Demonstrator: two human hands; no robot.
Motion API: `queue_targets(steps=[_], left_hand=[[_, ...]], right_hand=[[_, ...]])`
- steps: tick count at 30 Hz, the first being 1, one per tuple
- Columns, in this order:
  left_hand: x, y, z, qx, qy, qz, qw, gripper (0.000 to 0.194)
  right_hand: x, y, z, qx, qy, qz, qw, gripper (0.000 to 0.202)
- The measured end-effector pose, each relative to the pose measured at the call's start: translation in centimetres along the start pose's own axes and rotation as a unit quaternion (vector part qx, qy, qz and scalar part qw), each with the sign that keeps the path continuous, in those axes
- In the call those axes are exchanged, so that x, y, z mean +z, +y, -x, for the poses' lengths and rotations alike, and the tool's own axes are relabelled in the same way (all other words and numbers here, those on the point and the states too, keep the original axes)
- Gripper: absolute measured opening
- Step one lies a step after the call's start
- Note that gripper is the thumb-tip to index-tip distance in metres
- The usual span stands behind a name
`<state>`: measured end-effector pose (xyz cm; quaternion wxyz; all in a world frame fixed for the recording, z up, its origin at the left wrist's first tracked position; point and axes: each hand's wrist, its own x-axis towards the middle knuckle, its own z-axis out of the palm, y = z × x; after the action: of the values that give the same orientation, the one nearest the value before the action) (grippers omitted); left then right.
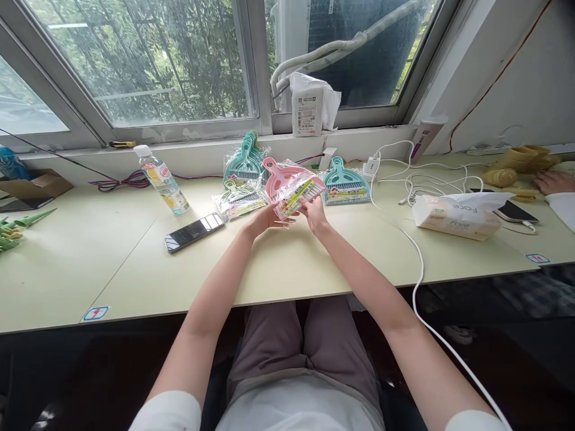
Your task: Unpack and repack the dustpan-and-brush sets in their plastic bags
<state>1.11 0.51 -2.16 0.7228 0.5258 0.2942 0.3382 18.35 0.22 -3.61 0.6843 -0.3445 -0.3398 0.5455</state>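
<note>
A pink dustpan-and-brush set in clear plastic wrap is held tilted above the table. My left hand grips its lower left corner, and my right hand has the lower right edge, fingers closed on the wrap. Close behind my left hand, a pale green wrapped set lies on the table. Farther back, several green wrapped sets are stacked against the wall. To the right of the pink one is a teal wrapped set.
A phone and a drink bottle are on the left of the table. At right sit a tissue pack and white cables, one hanging over the front edge. Another person's hand rests at far right.
</note>
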Motion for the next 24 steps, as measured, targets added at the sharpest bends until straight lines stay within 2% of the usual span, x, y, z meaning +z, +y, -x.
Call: queue_targets(steps=[2, 7, 10, 15, 17, 21, 24], left_hand=[[0.1, -0.1, -0.1, 0.002, -0.005, 0.0, 1.0, 0.05], [0.0, -0.4, -0.6, 0.095, 0.066, 0.019, 0.993, 0.05], [0.4, -0.5, -0.6, 0.124, 0.098, 0.01, 0.987, 0.056], [1.7, -0.7, -0.4, 0.137, 0.094, -0.01, 0.986, 0.068], [1.9, -1.0, -0.6, 0.143, 0.111, -0.013, 0.983, 0.065], [1.6, -1.4, -1.2, 0.132, 0.188, -0.009, 0.973, 0.053], [1.5, -1.3, -1.0, 0.122, 0.167, -0.039, 0.978, 0.053]], right_hand=[[-0.2, 0.0, -0.2, -0.005, -0.001, 0.001, 1.0, 0.028], [-0.4, 0.4, -0.5, 0.015, 0.016, -0.013, 1.0, 0.028], [-0.2, 0.7, -0.4, 0.017, 0.021, -0.018, 0.999, 0.028], [0.1, 0.2, -0.1, 0.01, 0.045, -0.04, 0.998, 0.026], [0.2, 0.0, 0.0, 0.014, 0.048, -0.05, 0.997, 0.026], [0.3, -0.2, 0.2, 0.028, 0.033, -0.054, 0.998, 0.029], [0.2, -0.1, 0.2, 0.032, 0.042, -0.051, 0.997, 0.026]])
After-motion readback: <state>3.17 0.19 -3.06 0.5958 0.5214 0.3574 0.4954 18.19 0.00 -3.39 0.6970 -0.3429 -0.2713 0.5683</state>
